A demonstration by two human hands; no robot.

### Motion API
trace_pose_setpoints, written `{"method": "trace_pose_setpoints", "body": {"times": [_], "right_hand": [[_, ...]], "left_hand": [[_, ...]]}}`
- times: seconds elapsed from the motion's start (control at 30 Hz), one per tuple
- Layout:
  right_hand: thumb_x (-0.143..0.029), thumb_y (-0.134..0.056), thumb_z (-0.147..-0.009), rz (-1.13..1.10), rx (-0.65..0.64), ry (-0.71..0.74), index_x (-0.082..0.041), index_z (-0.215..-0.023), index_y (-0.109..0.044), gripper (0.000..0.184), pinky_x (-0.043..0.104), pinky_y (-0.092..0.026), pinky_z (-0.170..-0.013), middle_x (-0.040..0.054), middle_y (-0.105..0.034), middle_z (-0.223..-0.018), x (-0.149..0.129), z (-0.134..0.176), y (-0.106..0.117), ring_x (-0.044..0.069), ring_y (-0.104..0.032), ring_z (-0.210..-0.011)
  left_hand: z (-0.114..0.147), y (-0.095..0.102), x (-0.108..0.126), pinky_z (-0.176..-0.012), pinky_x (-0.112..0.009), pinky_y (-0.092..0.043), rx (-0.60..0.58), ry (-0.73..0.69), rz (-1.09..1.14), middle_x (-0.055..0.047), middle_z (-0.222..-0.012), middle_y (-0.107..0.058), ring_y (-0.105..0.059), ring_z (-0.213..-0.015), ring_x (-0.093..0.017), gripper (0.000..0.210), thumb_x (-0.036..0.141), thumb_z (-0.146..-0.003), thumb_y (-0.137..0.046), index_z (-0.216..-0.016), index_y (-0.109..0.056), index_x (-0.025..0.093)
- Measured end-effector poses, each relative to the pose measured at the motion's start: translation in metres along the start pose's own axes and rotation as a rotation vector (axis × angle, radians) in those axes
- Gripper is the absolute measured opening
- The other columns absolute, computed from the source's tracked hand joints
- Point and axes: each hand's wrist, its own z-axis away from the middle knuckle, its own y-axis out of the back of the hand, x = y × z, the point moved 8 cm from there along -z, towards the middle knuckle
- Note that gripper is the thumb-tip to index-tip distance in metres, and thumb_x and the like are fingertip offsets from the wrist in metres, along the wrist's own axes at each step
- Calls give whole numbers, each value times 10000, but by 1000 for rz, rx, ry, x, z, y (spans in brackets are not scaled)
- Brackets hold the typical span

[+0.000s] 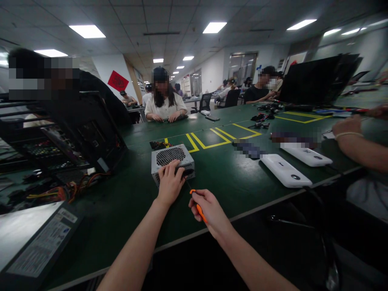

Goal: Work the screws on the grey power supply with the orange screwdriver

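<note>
A grey metal computer power supply [189, 159] with a honeycomb vent on top sits on the green table. My left hand [170, 182] presses on its near side, fingers curled over the top edge. In my right hand [212, 208] is a screwdriver [200, 212] with an orange and black handle. Its thin shaft points up and left toward the near face of the power supply. Whether the tip touches a screw cannot be made out behind my left fingers. A small black part [188, 172] shows beside those fingers. Bundled wires [160, 145] lie behind the power supply.
An open black computer case [100, 133] stands at left, with loose wires [72, 190] before it. Nearer lies another power supply [33, 238]. White power banks [285, 171] lie at right, near a co-worker's arm [363, 141]. Yellow tape [215, 144] marks the green table [121, 226].
</note>
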Motion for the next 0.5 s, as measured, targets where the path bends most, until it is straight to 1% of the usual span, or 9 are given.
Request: {"method": "trace_pose_setpoints", "body": {"times": [0.07, 0.13, 0.2, 0.23, 0.27, 0.3, 0.37, 0.43, 0.5], "right_hand": [[-265, -486, -767, -142, -13, -55, -167, -787, -424, 117, 147, -242, -353, -3, -540, -590, 0, 1, -4, 55, -410, -409], [-238, -527, -723, -292, -5, -97, -161, -741, -437, 119, 139, -226, -351, 10, -552, -584, 0, 3, -6, 44, -399, -406], [-219, -550, -689, -356, 19, -97, -162, -720, -450, 119, 139, -223, -343, 3, -546, -585, -1, 5, -5, 43, -402, -404], [-206, -559, -674, -361, 33, -86, -164, -717, -457, 118, 139, -226, -340, -7, -536, -587, -2, 5, -4, 44, -410, -408], [-185, -569, -655, -361, 44, -77, -165, -716, -465, 122, 138, -227, -336, -19, -523, -587, -2, 6, -3, 47, -420, -415], [-157, -580, -634, -364, 54, -70, -164, -716, -476, 133, 137, -231, -333, -29, -511, -585, -2, 6, -2, 49, -431, -424], [-111, -598, -605, -365, 66, -68, -157, -710, -500, 151, 138, -267, -339, -38, -495, -570, -1, 6, -2, 52, -449, -440], [-113, -610, -614, -368, 74, -72, -150, -707, -524, 132, 152, -346, -376, -28, -507, -571, 0, 6, -2, 64, -482, -469], [-152, -615, -645, -392, 85, -92, -147, -705, -540, 96, 177, -421, -436, -8, -536, -600, 2, 6, -2, 79, -519, -507]], "left_hand": [[2, 6, 1, -928, -441, -280, -2, 8, -8, -147, -1259, -476, -405, -1190, -274, 251, 165, -757, -536, -1007, -552, 186], [6, 16, -2, -926, -450, -286, 47, 57, -6, -156, -1229, -489, -423, -1164, -282, 264, 158, -758, -518, -1020, -545, 176], [11, 22, -8, -861, -413, -354, 87, 141, 68, -141, -1091, -558, -509, -1033, -258, 208, 163, -758, -497, -957, -558, 169], [14, 20, -12, -801, -377, -392, 75, 201, 138, -115, -995, -589, -548, -933, -231, 174, 168, -758, -484, -914, -562, 172], [17, 14, -17, -732, -338, -417, 35, 276, 226, -85, -907, -606, -567, -833, -201, 148, 177, -758, -473, -876, -563, 178], [20, 5, -21, -659, -299, -425, -32, 363, 333, -57, -832, -614, -571, -737, -171, 130, 191, -760, -463, -841, -565, 184], [28, -21, -26, -512, -242, -393, -223, 571, 595, -22, -728, -624, -538, -548, -119, 148, 248, -777, -441, -785, -574, 184], [38, -46, -23, -391, -211, -302, -394, 772, 915, -25, -706, -635, -455, -400, -74, 247, 340, -800, -413, -775, -585, 165], [42, -60, -13, -338, -194, -198, -494, 899, 1216, -50, -737, -648, -363, -330, -34, 323, 409, -797, -423, -804, -595, 136]]}}
